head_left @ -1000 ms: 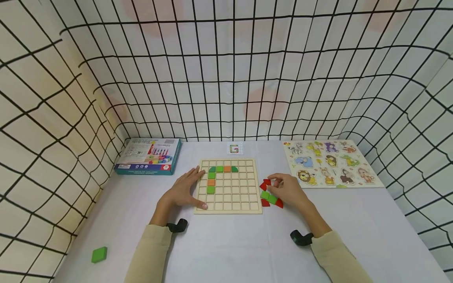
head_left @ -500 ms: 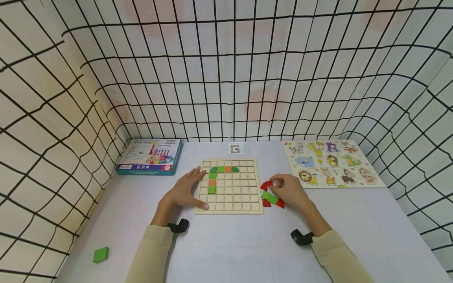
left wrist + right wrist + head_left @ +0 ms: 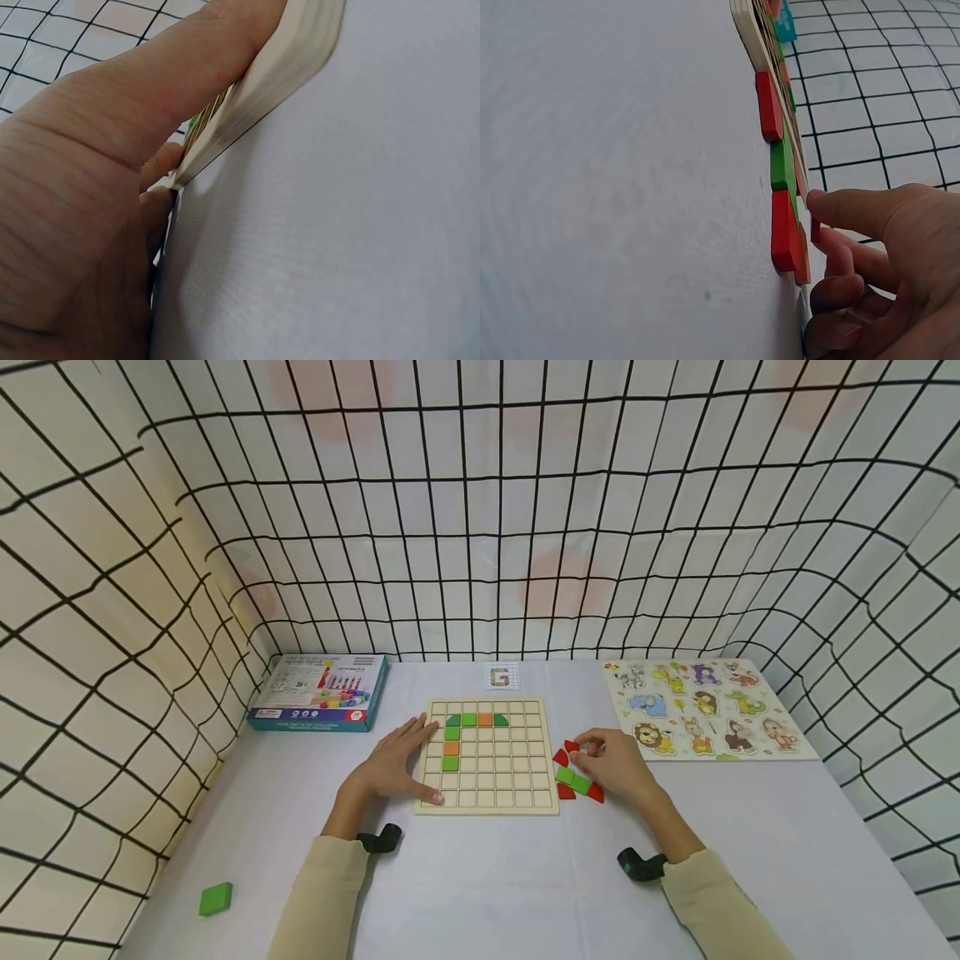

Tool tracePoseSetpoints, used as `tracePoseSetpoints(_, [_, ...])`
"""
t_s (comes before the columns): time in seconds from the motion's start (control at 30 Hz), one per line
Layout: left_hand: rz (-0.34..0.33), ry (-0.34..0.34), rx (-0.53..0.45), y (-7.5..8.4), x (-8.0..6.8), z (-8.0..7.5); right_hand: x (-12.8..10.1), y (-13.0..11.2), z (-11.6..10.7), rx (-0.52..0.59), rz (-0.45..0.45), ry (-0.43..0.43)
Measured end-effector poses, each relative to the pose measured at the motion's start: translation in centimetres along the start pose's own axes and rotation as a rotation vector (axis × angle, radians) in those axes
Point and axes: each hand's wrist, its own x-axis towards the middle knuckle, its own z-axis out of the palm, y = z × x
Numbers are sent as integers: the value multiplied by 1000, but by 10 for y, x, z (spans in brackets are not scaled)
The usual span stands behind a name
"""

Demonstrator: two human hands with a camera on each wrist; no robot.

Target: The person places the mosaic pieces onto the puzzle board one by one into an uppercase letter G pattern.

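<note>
A white cloth with black grid lines [image 3: 480, 527] hangs all around like walls, at the back and on both sides. It sags and bends a bit. Some faint pink spots show through it. The surface [image 3: 487, 877] is flat and covered in a pale, plain sheet. The light is soft and even, with almost no dark shadows anywhere.

Only one sign can be read — a large letter "G", built of coloured squares, on the small white card [image 3: 501, 677] lying at the far edge of the table. The blue box [image 3: 318, 692] at far left carries print, but it is too small to read.
</note>
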Motion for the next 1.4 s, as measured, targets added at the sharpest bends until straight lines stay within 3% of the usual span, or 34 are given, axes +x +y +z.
tracePoseSetpoints(0.57, [-13, -2, 1, -2, 0, 0, 2, -17, 15, 41, -94, 12])
tracePoseSetpoints(1.4, [-10, -3, 4, -2, 1, 1, -4, -72, 59, 140, -175, -94])
